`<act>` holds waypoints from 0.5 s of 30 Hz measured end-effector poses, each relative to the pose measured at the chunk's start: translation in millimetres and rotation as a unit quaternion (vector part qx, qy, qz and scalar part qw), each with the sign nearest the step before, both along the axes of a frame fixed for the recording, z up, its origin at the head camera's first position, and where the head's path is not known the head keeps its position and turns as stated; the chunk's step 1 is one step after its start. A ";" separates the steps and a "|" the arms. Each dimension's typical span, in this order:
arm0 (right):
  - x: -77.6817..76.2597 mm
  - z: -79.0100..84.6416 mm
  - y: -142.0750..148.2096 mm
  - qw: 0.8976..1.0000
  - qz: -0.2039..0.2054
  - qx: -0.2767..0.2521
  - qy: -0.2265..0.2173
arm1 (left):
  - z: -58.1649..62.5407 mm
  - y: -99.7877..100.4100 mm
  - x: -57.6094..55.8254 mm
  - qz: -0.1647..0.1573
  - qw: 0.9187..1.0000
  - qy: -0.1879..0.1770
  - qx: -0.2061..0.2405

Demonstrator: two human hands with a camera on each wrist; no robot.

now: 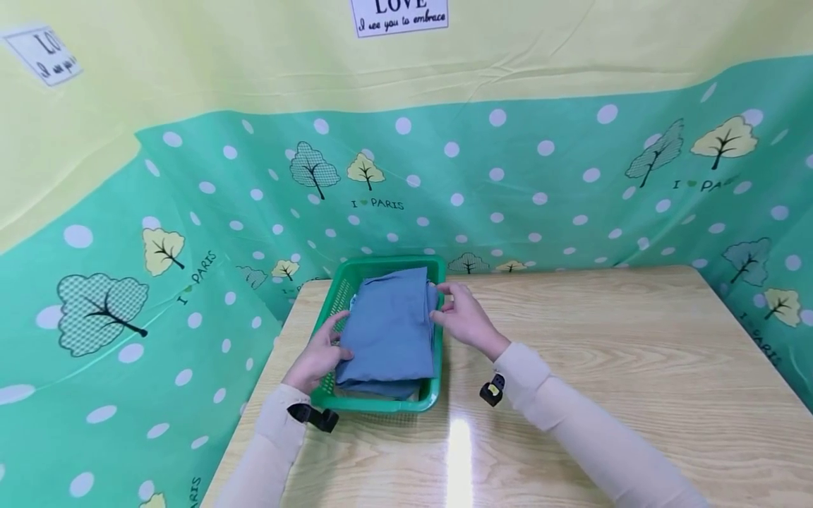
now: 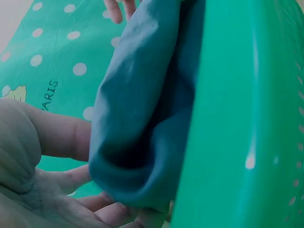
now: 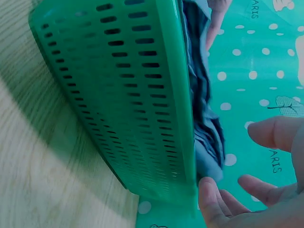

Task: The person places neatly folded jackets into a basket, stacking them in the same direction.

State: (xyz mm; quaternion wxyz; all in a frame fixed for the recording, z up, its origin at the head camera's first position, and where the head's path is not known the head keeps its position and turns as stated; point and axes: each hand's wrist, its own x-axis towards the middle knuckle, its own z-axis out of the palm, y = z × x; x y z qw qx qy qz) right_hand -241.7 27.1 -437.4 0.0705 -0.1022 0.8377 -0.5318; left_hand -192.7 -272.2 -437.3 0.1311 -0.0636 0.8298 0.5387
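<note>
A folded blue cloth (image 1: 390, 328) lies in a green plastic basket (image 1: 381, 404), its folds stacked up to about the rim. My left hand (image 1: 320, 355) grips the cloth's near left side, the thumb on top and the other fingers around its edge. In the left wrist view the fingertips pass partly out of sight behind the cloth (image 2: 137, 95). At the far right side is my right hand (image 1: 466, 319), thumb and fingers spread apart. In the right wrist view its fingertips (image 3: 209, 187) are right at the cloth's end beside the basket rim (image 3: 183, 118).
The basket stands on a light wood-grain table (image 1: 584, 353), near its back left part. A green and yellow printed curtain (image 1: 508, 162) hangs behind and along the left side. Each wrist wears a black strap with a small camera.
</note>
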 end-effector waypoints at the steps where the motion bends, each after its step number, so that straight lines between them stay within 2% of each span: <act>1: 0.0 0.5 0.0 1.000 0.004 0.006 0.005 | -0.2 -0.5 -0.7 0.002 1.000 0.002 -0.009; 4: 0.8 1.5 -1.3 0.999 0.015 0.027 0.023 | -0.7 -1.7 -3.3 0.007 0.999 0.003 -0.035; 9: -0.4 -2.2 -5.7 0.994 0.042 0.073 0.069 | -2.0 -2.8 -7.6 -0.009 0.996 0.010 -0.089; 12: -1.9 -7.0 -9.6 0.985 0.070 0.107 0.117 | 1.3 0.5 -9.4 -0.027 0.991 0.021 -0.126; 15: -2.2 -10.3 -14.9 0.969 0.095 0.154 0.168 | 7.2 6.9 -10.3 -0.052 0.983 0.037 -0.171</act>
